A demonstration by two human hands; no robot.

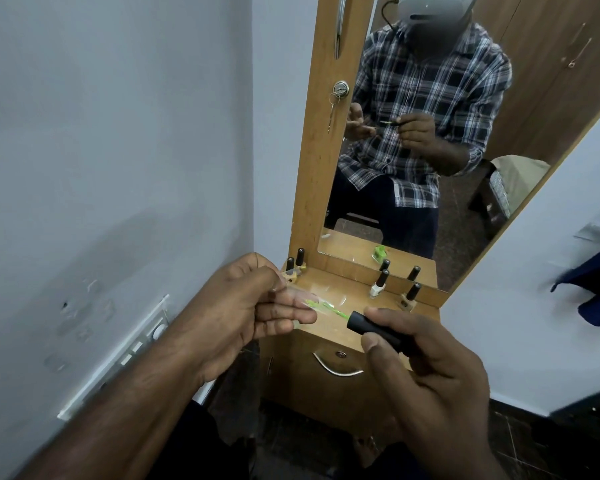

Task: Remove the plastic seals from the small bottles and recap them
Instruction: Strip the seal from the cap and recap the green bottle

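My right hand [426,368] grips a black bottle cap [374,329] whose brush, wet with green polish [333,312], points left. My left hand [253,306] pinches a crumpled clear plastic seal [314,301] smeared with green, right at the brush tip. On the wooden shelf [340,289] stand small capped bottles: two at the left corner [293,268], a white one [379,285] and a tan one [409,299] towards the right. An open green bottle [378,252] shows only in the mirror.
A tall mirror [430,133] in a wooden frame rises behind the shelf and reflects a seated person in a checked shirt. Below the shelf is a drawer with a metal handle [336,367]. A wall switch panel [132,348] is at the left, dark cloth [596,289] at the right.
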